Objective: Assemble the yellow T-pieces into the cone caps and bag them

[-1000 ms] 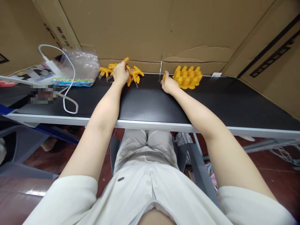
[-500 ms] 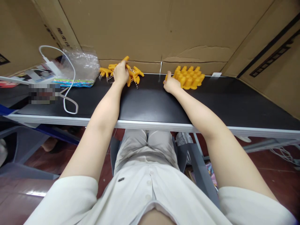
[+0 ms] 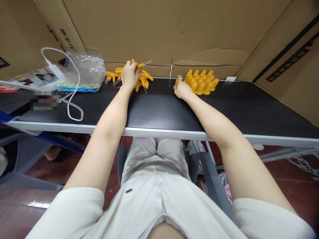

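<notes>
Closed around a yellow-handled corkscrew (image 3: 140, 65), my left hand (image 3: 129, 75) is raised over a heap of the same kind. The metal spiral of the held one points up and to the right. Beneath and beside that hand lie several yellow corkscrews (image 3: 144, 79), their spirals showing at the pile's front. My right hand (image 3: 183, 88) is closed on a yellow piece (image 3: 176, 82), probably a corkscrew sleeve, mostly hidden by the fingers. It is at the left end of a tight group of upright yellow sleeves (image 3: 203, 83), touching or very near them.
The black tabletop (image 3: 161, 106) ends in a silver front edge (image 3: 161, 133). Cardboard walls (image 3: 149, 30) stand behind it. On the left are clear plastic bags (image 3: 87, 68), a white cable (image 3: 79, 78) and papers. A white tag (image 3: 230, 79) lies at the back right.
My left hand has turned the corkscrew, so its spiral now sticks out up and right above the heap. My right hand stays beside the sleeves.
</notes>
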Demonstrator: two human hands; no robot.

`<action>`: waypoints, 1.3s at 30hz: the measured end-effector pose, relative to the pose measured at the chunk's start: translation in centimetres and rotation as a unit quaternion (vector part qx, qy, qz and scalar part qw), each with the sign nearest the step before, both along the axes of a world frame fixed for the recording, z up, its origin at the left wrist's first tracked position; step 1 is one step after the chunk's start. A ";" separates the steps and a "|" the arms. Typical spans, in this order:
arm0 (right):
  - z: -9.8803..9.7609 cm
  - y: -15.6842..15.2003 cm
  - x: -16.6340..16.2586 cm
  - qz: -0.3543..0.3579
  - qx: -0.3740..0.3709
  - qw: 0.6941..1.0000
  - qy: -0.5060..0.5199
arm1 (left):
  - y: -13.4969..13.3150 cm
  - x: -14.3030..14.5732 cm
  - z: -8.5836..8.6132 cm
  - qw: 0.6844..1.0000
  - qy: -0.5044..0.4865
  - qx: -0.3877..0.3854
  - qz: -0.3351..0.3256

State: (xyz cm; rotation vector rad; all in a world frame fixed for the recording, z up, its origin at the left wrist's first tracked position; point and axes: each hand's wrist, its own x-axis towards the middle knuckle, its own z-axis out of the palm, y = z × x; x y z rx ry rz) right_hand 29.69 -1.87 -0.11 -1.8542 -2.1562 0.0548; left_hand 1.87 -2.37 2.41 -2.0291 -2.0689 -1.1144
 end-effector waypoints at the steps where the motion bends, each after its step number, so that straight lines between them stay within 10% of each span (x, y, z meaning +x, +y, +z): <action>1: -0.2 0.2 0.1 0.004 0.003 1.000 0.000 | -0.3 0.2 0.2 1.000 0.012 -0.006 0.005; 24: -0.5 0.5 -0.4 0.140 0.121 0.978 -0.097 | 2.9 0.0 -1.9 0.990 0.039 0.044 -0.130; 39: 1.7 -1.8 -0.3 0.071 0.056 0.990 -0.111 | 1.5 1.8 -1.6 0.981 0.121 -0.022 -0.151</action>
